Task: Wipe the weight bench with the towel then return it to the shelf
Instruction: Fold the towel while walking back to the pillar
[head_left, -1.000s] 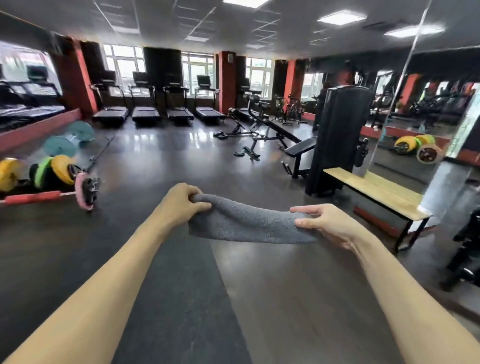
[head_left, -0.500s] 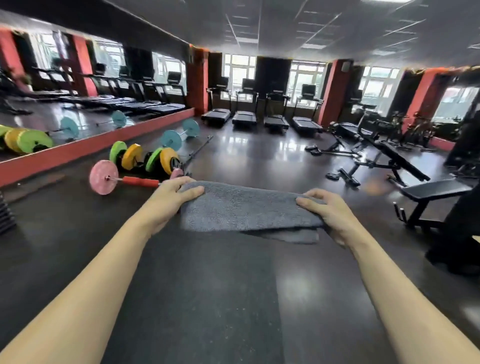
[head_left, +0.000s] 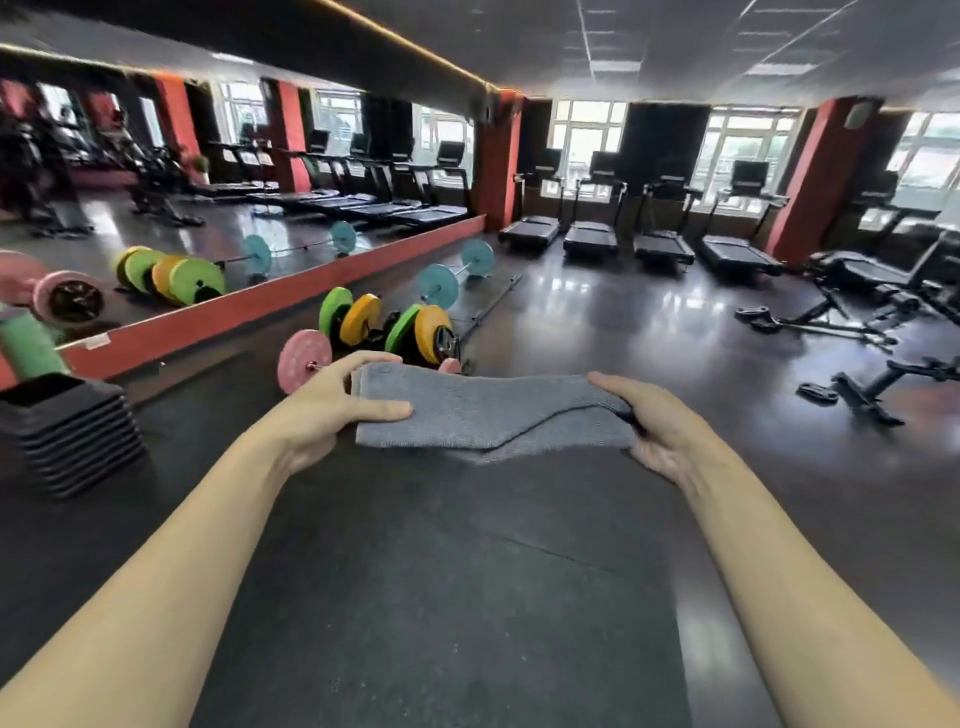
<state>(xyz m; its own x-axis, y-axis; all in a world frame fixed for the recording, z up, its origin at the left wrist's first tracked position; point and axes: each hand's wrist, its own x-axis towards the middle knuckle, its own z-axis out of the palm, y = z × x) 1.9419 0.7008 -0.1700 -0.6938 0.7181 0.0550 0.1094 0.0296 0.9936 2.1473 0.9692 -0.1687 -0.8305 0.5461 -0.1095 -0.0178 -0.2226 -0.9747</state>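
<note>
1. Two bare hands held a folded grey terry towel (head_left: 488, 415) just above the middle of the frame. It hung in the air over a dark rubber floor mat (head_left: 441, 571) and touched nothing else.
2. At the towel's left end, the left hand (head_left: 332, 410) gripped it, with the thumb laid along the top face and the fingers curled over the far edge.
3. At the right end, the right hand (head_left: 654, 421) gripped it, with the fingers wrapped round the bunched cloth and the thumb on top.
4. Long axis: it ran left to right across the frame, close to level, from one hand to the other. The broad face was turned up toward the camera.
5. Risk of unfolding: a lower layer sagged below the near edge, right of centre. A slack right-hand grip would probably let it drop open.
6. Risk underfoot: coloured weight plates on barbells (head_left: 395, 327) lay on the floor just beyond the towel, and a stack of black step platforms (head_left: 67, 431) stood at the left edge. The towel hid part of the floor, so a stumble was possible.
7. Black weight benches (head_left: 872, 273) at the right edge stood well apart from the towel, and no shelf was in view.
</note>
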